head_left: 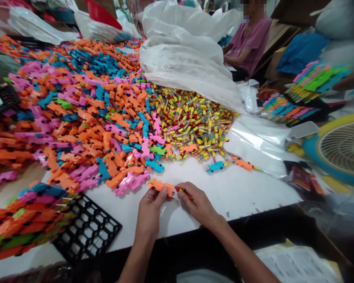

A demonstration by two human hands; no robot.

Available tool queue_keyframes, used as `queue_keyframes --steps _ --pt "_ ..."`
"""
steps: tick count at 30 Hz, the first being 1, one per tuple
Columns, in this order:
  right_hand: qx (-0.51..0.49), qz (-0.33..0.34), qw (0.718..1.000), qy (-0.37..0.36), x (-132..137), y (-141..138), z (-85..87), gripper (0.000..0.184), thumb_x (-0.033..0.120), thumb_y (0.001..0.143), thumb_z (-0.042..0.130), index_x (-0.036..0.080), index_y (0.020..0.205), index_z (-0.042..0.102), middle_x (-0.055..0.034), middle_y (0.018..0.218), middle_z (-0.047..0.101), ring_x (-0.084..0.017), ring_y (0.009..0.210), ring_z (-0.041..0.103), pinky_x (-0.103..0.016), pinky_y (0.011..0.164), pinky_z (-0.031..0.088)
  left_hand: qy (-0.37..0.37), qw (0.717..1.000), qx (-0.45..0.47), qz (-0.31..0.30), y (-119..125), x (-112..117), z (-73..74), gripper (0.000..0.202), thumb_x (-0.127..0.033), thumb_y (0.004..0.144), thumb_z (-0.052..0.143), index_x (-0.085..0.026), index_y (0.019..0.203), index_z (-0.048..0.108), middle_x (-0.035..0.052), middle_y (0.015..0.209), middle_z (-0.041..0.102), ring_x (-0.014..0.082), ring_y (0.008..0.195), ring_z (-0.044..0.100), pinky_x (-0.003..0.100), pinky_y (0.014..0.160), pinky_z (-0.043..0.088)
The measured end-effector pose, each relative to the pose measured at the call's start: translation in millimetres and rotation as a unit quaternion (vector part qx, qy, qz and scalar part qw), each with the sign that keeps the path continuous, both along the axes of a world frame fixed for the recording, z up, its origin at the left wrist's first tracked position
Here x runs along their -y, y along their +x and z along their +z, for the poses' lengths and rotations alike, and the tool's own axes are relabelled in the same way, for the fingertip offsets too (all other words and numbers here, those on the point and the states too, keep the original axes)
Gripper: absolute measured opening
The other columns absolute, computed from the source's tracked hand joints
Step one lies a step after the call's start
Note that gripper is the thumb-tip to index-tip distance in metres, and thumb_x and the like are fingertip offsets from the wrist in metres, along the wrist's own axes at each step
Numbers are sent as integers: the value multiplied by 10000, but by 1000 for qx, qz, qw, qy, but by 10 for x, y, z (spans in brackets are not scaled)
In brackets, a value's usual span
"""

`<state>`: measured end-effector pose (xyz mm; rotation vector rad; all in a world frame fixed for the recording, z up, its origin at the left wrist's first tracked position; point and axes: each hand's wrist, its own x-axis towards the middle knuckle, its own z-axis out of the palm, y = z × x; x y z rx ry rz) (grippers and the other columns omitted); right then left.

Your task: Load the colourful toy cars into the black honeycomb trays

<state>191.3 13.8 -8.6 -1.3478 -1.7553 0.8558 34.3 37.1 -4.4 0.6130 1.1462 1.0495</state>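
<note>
My left hand [152, 210] is closed on an orange plastic toy piece [161, 186], held just above the white table [238, 192]. My right hand [196, 202] pinches a small red and yellow tube [181, 191] whose tip meets the right end of the orange piece. Just beyond my hands lies a big heap of orange, pink and blue toy pieces [85, 114]. To its right spreads a pile of small yellow and red tubes [194, 118].
A black grid tray [88, 232] at lower left holds rows of finished pieces [23, 220]. Large white plastic bags [185, 59] stand behind the tubes. Another person in a purple shirt [250, 39] sits at the far side. A blue and yellow fan [342, 149] lies at right.
</note>
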Motion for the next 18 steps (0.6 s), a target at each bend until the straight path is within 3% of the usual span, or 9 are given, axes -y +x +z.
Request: queue_keyframes --steps 8,18 --pt "6 18 999 32 10 -12 -78 210 272 968 438 220 1089 602 -62 952 638 -175 878 597 -294 776 494 -2 1000 6 14 3 19 -48 347 -390 653 793 -148 883 700 33 844 704 147 769 615 308 799 482" --pt "15 -13 996 93 29 -84 -174 136 254 958 460 207 1049 549 -49 885 592 -169 805 577 -277 707 492 -11 999 -2 48 75 18 12 375 -393 586 821 -133 824 693 30 795 704 157 734 620 316 775 483"
